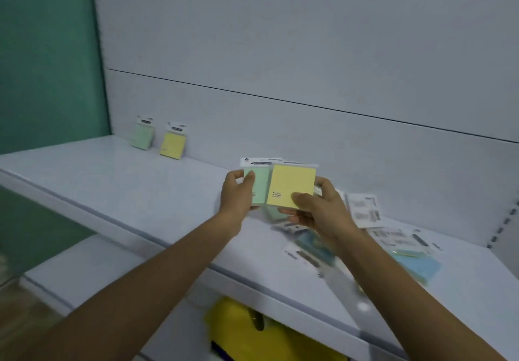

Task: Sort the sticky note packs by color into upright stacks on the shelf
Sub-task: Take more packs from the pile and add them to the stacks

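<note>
My left hand (238,195) grips a green sticky note pack (259,185) above the white shelf (126,189). My right hand (317,212) holds a yellow pack (292,183) beside it, the two packs overlapping at their inner edges. At the shelf's back left, a green pack (142,135) and a yellow pack (172,144) lean upright against the back panel, side by side. Under and right of my right hand lies a loose pile of packs (393,237), some blue (418,265), some face down showing white labels.
A teal wall (47,66) borders the shelf on the left. A slotted upright (505,220) stands at the far right. Below the shelf's front edge, a lower shelf (70,279) holds a yellow object (252,329).
</note>
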The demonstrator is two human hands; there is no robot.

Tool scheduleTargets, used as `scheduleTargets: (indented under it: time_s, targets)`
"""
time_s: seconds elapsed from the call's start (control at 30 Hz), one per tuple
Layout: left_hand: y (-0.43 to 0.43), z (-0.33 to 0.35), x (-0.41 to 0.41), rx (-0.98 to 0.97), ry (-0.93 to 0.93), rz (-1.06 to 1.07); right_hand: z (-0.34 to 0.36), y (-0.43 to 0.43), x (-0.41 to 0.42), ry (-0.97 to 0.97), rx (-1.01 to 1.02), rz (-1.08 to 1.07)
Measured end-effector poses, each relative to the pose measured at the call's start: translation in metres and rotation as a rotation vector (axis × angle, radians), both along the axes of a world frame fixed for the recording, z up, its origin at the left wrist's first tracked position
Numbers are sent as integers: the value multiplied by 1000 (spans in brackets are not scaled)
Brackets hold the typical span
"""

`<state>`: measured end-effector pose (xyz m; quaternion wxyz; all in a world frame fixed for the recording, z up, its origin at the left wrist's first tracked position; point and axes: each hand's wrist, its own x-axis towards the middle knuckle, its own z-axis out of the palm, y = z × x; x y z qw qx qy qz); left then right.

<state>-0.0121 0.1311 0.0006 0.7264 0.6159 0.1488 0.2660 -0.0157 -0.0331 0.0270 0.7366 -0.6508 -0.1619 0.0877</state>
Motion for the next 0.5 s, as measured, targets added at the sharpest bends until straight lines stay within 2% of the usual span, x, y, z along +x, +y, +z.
scheduleTargets:
  time_s: [0.17,0.3,0.5]
  targets:
    - [88,7,-60,134,-15,46,1,107,-27,-98,-62,54]
    - [173,11,-113,101,-15,85,-1,199,-53,-113,-55,131]
    - [290,5,-177,76,-34,195,-13,309,-81,-26,20,203]
